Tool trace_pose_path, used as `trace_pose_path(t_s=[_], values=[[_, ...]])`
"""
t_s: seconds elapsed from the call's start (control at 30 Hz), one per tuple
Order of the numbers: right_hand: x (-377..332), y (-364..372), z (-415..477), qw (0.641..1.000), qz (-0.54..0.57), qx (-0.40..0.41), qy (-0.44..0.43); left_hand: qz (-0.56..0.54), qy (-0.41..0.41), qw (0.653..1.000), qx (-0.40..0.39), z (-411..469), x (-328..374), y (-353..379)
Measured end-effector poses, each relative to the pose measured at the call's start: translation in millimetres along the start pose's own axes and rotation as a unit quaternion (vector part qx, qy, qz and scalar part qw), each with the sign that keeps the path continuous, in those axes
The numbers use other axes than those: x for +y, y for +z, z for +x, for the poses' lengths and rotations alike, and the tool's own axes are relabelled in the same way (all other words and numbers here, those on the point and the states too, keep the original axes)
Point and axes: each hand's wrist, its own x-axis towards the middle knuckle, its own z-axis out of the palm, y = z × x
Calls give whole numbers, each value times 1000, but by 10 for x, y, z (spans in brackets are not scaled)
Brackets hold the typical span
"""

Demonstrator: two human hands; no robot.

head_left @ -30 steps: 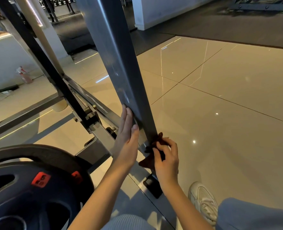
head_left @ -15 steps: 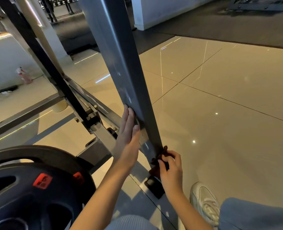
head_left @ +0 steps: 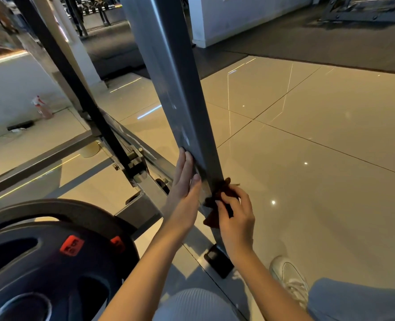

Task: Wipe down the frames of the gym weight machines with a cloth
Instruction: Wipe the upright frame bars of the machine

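Observation:
A tall grey metal frame post (head_left: 178, 93) of the weight machine slants up through the middle of the view. My left hand (head_left: 185, 188) lies flat against its left face low down, fingers straight. My right hand (head_left: 234, 216) grips a dark brown cloth (head_left: 222, 193) and holds it against the post's right edge, just above the post's black foot (head_left: 218, 260). Most of the cloth is hidden by my fingers.
A black weight plate (head_left: 53, 262) with red labels fills the lower left. Dark frame bars (head_left: 76, 89) and a base rail (head_left: 37, 163) cross the left. A spray bottle (head_left: 42, 107) stands by the far wall. My white shoe (head_left: 289, 279) rests on the glossy tile floor.
My right hand with the cloth slid down the post's right edge, then came back up a little. My left hand stayed flat on the post.

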Motion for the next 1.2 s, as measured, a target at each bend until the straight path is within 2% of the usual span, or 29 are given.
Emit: trace_pose_path(t_s=[0.07, 0.13, 0.3, 0.43, 0.53, 0.73, 0.9, 1.0, 1.1, 1.2], values=[[-214, 18, 278, 998, 33, 36, -36, 1, 4, 1000, 5, -3, -7, 9], [-214, 34, 309, 998, 41, 28, -48, -9, -2, 1000, 8, -15, 7, 16], [45, -16, -56, 1000, 10, -22, 18, -1, -25, 1000, 2, -42, 163, -66], [-456, -44, 552, 996, 59, 7, -63, -21, -4, 999, 34, 56, 408, -162], [-779, -77, 996, 992, 77, 29, -91, -64, -4, 996, 62, 180, 557, -198], [-464, -123, 697, 990, 59, -39, -126, -72, -39, 995, 50, 128, 686, -229], [-803, -171, 1129, 988, 53, -23, -141, -58, -64, 995, 45, 133, 826, -309], [-962, -163, 1231, 987, 71, -11, -142, -31, -38, 997, 59, 175, 962, -357], [-807, -147, 988, 987, 68, -26, -141, -23, -15, 998, 62, 270, 1081, -397], [-640, -124, 901, 980, 39, -23, -192, -14, -27, 998, 59, 285, 1075, -408]])
